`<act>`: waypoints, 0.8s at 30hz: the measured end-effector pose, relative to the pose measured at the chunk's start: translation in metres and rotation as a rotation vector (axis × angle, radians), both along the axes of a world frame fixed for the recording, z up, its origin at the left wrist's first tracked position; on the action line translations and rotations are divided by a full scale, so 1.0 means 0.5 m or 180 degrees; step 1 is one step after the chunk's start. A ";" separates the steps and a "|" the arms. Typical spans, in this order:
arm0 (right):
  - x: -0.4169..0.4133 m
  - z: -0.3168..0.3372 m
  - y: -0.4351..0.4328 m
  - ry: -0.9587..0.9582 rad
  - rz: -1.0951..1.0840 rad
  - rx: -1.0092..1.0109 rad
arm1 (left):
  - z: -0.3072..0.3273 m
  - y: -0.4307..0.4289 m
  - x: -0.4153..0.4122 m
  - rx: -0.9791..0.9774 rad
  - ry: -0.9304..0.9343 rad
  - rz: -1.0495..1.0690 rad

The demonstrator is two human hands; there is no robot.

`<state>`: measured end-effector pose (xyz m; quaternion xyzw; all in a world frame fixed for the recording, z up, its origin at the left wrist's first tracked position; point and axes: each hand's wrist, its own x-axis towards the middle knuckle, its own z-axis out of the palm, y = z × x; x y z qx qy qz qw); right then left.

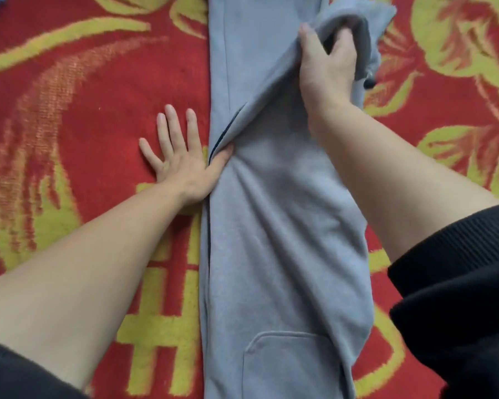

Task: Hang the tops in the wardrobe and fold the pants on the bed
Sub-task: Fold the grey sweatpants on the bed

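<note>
Inside pants (271, 226) fold, right hand's (326, 70) fingertips hidden.

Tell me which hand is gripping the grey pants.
The right hand grips the grey pants; the left hand lies flat on the red blanket.

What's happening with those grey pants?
A person is folding the pants on a red and yellow blanket. The left hand lies flat, its thumb against the pants' edge. The right hand grips a bunch of the cloth and holds it raised over the rest. The fold is not done yet.
</note>
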<state>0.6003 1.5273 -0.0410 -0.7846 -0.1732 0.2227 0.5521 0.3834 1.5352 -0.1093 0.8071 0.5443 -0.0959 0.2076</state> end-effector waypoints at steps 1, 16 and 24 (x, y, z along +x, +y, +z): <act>0.002 -0.001 0.024 -0.0454 0.0131 -0.0024 | 0.000 0.004 0.001 -0.0037 0.0029 0.0015; 0.013 -0.089 0.079 -0.2745 0.2278 -0.2426 | 0.018 0.031 0.011 -0.0781 0.0369 -0.0103; 0.025 -0.108 0.114 -0.2630 0.3003 -0.2601 | 0.022 0.033 0.014 -0.0840 0.0385 -0.0131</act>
